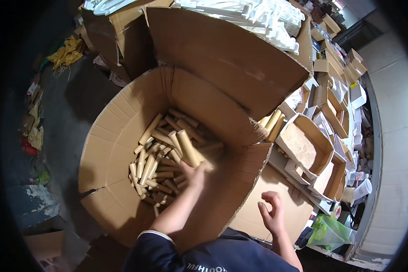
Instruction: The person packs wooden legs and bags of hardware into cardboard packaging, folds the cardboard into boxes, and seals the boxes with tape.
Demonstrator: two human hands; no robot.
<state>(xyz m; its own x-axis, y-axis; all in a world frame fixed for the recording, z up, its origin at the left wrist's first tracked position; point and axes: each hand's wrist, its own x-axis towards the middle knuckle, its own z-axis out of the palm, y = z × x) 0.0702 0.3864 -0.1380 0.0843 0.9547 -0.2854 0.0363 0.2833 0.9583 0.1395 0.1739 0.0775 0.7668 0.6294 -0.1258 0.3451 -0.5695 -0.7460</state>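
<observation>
Down inside a large open cardboard box (109,113), my left hand (195,173) is closed around a couple of tan tubes (186,146), slightly smeared by motion. Below and beside them lies a loose heap of similar tan tubes (149,167), pointing in many directions. My right hand (273,214) is outside the box on the right, above a flat cardboard sheet (288,188). Its fingers are bent but apart from the thumb, and nothing is in it.
Behind the box stands another carton (222,45) with white plastic parts (263,20) piled on top. To the right are shallow cardboard trays (306,140) and several more tan tubes (273,124). A green plastic bag (328,231) lies at the lower right. Yellow cloth (68,52) lies at the far left.
</observation>
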